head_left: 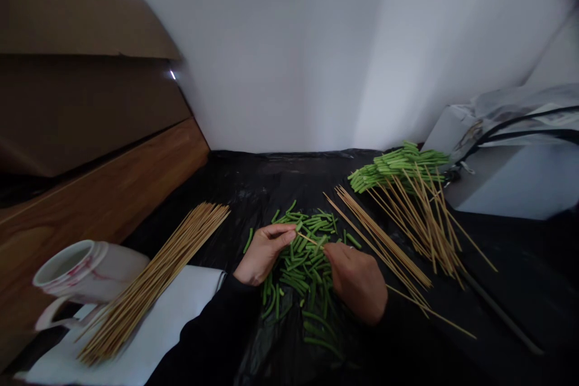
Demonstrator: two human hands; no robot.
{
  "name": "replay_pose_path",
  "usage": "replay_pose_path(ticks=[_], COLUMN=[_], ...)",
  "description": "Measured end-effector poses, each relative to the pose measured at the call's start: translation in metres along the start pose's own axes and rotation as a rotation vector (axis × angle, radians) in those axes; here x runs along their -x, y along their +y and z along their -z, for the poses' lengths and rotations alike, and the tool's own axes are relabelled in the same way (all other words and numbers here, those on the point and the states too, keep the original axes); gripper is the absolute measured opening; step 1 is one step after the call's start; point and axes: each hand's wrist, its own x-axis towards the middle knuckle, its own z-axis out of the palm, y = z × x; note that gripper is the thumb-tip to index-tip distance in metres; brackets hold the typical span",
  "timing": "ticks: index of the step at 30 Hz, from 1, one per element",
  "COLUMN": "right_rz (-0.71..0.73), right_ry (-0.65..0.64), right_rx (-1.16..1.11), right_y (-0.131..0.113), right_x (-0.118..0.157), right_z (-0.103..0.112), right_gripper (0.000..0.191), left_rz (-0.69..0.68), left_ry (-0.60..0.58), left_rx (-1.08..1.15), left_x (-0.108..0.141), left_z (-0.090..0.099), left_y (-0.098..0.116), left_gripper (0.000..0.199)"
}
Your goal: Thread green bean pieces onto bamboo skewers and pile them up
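Over a scattered pile of cut green bean pieces (296,280), both hands meet on one thin wooden skewer (308,238). My left hand (270,247) pinches a green bean piece (299,226) at the skewer's left end. Closed around the skewer to the right of it is my right hand (357,277), its fingertips near another green piece. At the back right, loaded skewers with rows of green pieces (398,164) lie stacked, their bare sticks toward me. Loose bare skewers (384,241) rest right of my right hand.
A thick bundle of skewers (158,277) lies on white paper (181,319) at the left, beside a mug (94,268) tipped on its side. Black plastic (253,181) covers the surface. A white box (511,175) with a cable stands right; a cardboard box (85,108) stands left.
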Motion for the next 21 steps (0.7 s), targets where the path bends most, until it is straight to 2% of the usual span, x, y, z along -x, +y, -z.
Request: replay_pose_path(ticks=[5,13,21], right_rz=[-0.022,0.006,0.005], right_ry=[-0.087,0.021,-0.060], right_rx=[-0.087,-0.066,-0.119], right_y=[0.0006,0.0004,-0.0007], right_x=[-0.0009,0.0007,-0.0010], right_z=[0.0004,-0.0030,-0.0011], right_gripper=[0.020,0.021,0.020], left_rz=[0.039,0.056,0.082], left_ry=[-0.039,-0.076,-0.134], left_rx=[-0.001,0.002,0.007], left_x=[-0.0014,0.0018,0.0032], left_z=[0.0031,0.0013,0.0003], left_y=[-0.0020,-0.0015,-0.0020], left_gripper=[0.026,0.026,0.026])
